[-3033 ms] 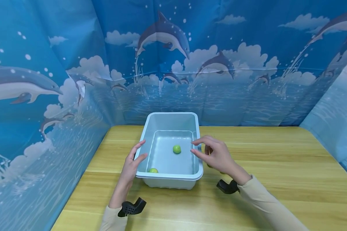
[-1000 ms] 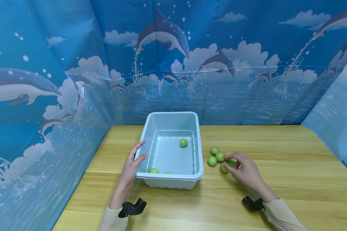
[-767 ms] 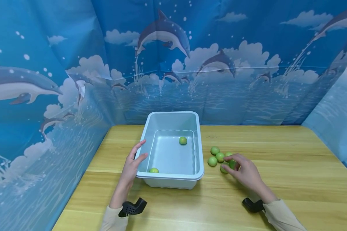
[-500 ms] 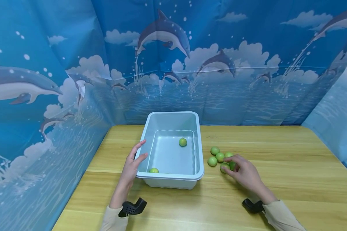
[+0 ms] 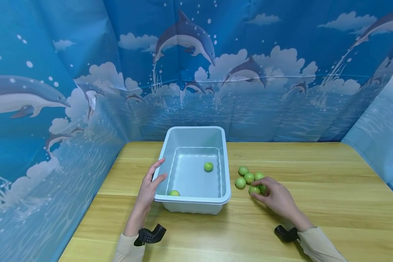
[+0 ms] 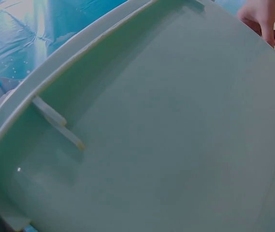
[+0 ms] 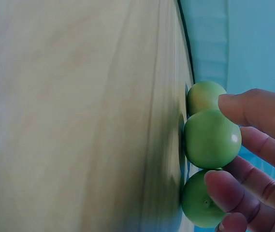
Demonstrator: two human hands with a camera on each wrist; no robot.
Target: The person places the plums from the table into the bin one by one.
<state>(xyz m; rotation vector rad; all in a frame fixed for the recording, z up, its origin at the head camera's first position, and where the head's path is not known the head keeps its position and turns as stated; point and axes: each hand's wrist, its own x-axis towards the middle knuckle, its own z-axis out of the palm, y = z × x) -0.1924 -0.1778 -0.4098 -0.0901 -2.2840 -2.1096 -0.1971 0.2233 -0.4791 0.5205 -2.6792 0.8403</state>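
A light blue plastic tub (image 5: 196, 140) stands on the table. My left hand (image 5: 150, 185) grips its left rim, thumb and index finger reaching over the edge; its other fingers are hidden. Two small round green fruits show inside: one right of centre (image 5: 208, 167), one half hidden by the near wall (image 5: 174, 193). To the tub's right lies a cluster of several matching fruits (image 5: 240, 182). There my right hand (image 5: 276, 196) holds the nearest green fruit (image 7: 211, 138) between thumb and fingers, low at the tabletop. Its lower fingers lie against another green fruit (image 7: 197, 203).
The wooden table (image 5: 327, 189) runs back to a blue dolphin-print curtain (image 5: 196, 91). Black wrist cameras (image 5: 150, 234) are strapped to both forearms. Beside the left hand, the tub's wall (image 6: 166, 125) fills most of the left wrist view.
My right hand has gone from over the tub's right rim to the fruits on the table and closed on one. A fruit in the tub has rolled about. The left hand has stayed put.
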